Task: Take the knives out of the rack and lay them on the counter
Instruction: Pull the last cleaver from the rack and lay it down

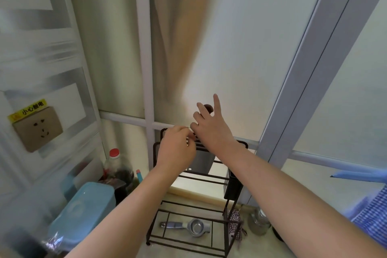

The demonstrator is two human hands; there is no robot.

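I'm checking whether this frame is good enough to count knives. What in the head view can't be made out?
- Knife handles: the left hand and right hand cover the top of the rack, so the count is hidden.
- Cleaver blade: only a grey patch shows below the hands.
- Grip: whether either hand has closed on a handle is unclear.
- Left edge: the blue container and its surroundings are blurred.

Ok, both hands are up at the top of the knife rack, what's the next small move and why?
Probably lift the right hand straight up: its fingers seem closed around a dark knife handle at the top of the rack, and the grey blade sits behind the bars. The left hand can steady the frame.
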